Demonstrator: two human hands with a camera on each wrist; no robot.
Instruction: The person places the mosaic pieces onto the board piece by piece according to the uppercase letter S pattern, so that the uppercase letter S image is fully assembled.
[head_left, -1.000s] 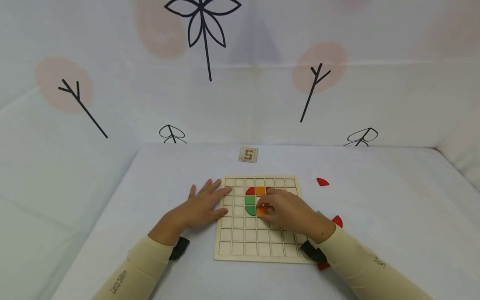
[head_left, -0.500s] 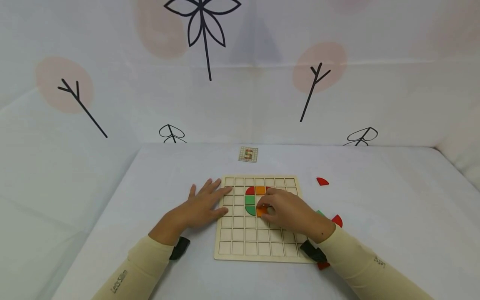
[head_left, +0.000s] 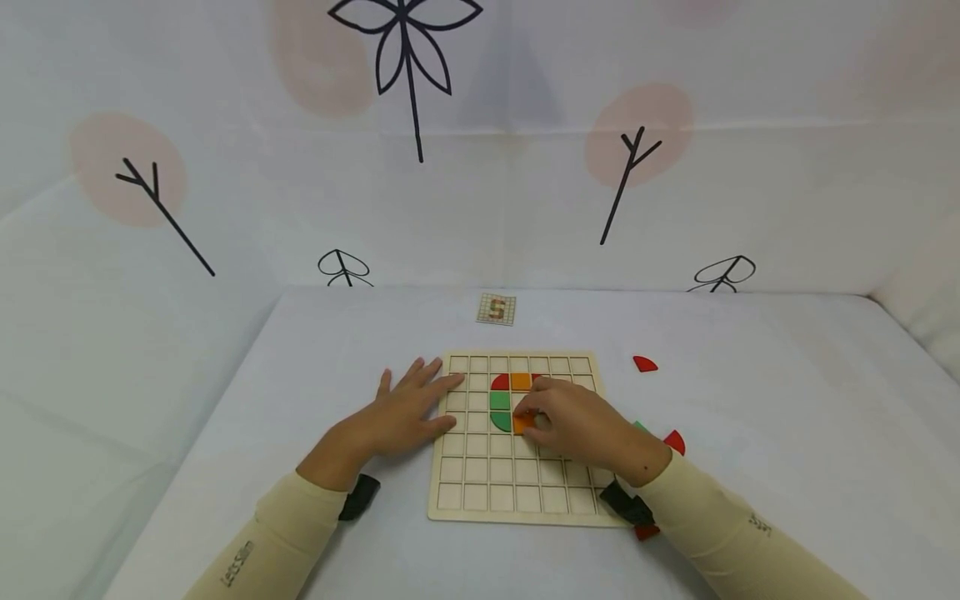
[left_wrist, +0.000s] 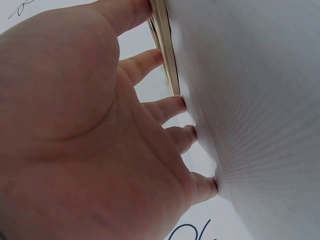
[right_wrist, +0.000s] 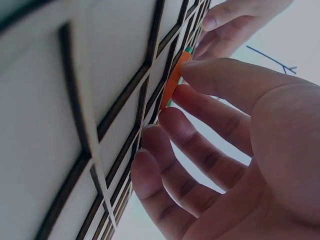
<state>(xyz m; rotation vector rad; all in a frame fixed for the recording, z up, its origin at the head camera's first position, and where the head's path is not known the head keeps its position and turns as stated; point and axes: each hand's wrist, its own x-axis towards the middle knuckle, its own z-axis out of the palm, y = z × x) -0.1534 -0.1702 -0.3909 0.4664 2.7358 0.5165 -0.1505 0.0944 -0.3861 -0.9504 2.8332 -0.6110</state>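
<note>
A wooden grid board (head_left: 471,497) lies on the white table. My left hand (head_left: 405,414) spreads its fingers at the board's left edge; in the left wrist view some fingertips touch the board's side and others the cloth. On the board, my right hand (head_left: 573,421) pinches an orange square tile (head_left: 522,425) between thumb and index finger. The same orange tile (right_wrist: 173,80) shows edge-on in the right wrist view. Beside it sit a green quarter-round tile (head_left: 501,421), a green square tile (head_left: 499,401), a red quarter-round tile (head_left: 500,382) and another orange square (head_left: 520,382). Another red tile is partly hidden by the right hand.
A small pattern card (head_left: 497,309) with an S shape lies behind the board. To the right are a loose red quarter-round tile (head_left: 645,364), another red tile (head_left: 675,441) and a red piece (head_left: 647,532) partly covered by the right wrist. A patterned white cloth (head_left: 525,208) hangs behind.
</note>
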